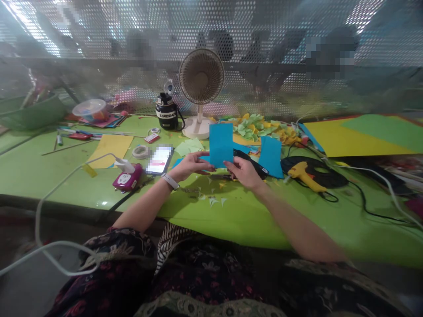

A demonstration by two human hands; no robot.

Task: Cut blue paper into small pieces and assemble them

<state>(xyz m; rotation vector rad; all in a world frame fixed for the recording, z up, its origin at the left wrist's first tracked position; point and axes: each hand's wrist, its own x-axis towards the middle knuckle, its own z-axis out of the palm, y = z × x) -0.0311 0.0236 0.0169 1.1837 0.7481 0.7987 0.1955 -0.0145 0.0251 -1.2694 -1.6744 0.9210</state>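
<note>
A blue paper rectangle (221, 144) is held upright above the table, between my two hands. My left hand (194, 165) pinches its lower left edge, fingers pointing right. At its lower right corner, my right hand (243, 171) grips it with thumb and fingers. Another blue paper piece (271, 156) lies to the right of my right hand. More blue paper lies partly hidden behind my hands. Small pale paper scraps (216, 201) are scattered on the green table (231, 229) just below. Something dark beneath my right hand is too hidden to name.
A fan (202, 77) and a black flask (166, 112) stand at the back. Left are a phone (159, 160), a tape roll (140, 152) and a purple power socket (127, 178) with cables. A yellow glue gun (306, 176) lies right. Cut paper pieces (254, 127) are heaped behind.
</note>
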